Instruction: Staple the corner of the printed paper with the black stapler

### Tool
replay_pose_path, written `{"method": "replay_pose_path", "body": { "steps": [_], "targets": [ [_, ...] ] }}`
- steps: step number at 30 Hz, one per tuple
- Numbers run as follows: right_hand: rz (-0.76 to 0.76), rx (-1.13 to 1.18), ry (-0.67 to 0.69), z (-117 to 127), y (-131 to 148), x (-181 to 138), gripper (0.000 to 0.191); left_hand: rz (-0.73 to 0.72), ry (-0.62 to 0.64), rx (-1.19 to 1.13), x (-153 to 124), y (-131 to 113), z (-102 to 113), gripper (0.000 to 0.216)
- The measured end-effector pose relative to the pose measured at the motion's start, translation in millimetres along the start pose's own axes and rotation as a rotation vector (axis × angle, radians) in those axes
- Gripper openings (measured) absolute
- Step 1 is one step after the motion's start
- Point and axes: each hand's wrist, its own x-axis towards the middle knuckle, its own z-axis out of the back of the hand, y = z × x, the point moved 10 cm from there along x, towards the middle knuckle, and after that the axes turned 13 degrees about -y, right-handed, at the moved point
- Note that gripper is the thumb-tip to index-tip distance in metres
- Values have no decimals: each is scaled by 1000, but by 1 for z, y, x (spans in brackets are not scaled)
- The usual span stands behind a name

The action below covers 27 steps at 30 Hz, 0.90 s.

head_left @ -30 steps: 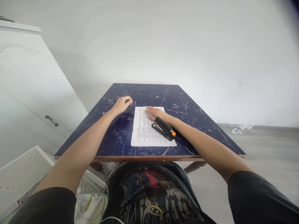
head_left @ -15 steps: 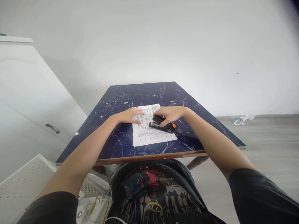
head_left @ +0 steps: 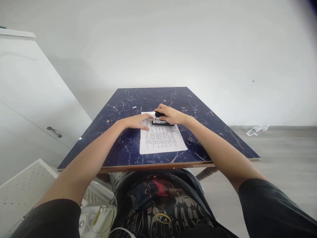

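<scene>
Right hand (head_left: 170, 114) grips the stapler (head_left: 163, 123) from above, just beside the left hand (head_left: 136, 121), whose spread fingers rest on the printed paper (head_left: 163, 142). Black with a shiny metal strip, the stapler lies across the paper's far end; bare table (head_left: 148, 99) opens beyond, with a narrow strip at the near edge.

Plain pale wall (head_left: 173, 43), white cabinet (head_left: 27, 89) with dark handle (head_left: 54, 132), blue marbled table (head_left: 153, 97), grey floor (head_left: 284, 152), soft light
</scene>
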Motion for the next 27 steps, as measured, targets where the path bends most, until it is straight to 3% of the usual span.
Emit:
{"method": "replay_pose_path", "body": {
  "steps": [6,11,13,19,27],
  "targets": [
    [-35,29,-49,-5,-9,9,50,-12,-7,-34,2,5,-2,82],
    [-468,203,-274,4,-83,-5,72,-47,-18,-55,4,2,-1,87],
    [-543,194,-280,-5,-99,-10,77,-26,-17,-56,5,5,-2,90],
    [-406,108,-220,-25,-94,-6,79,-54,-38,-90,6,8,-2,95],
    [-331,78,-278,-5,-74,-9,71,-29,-35,-88,6,8,-1,87]
  ]
}}
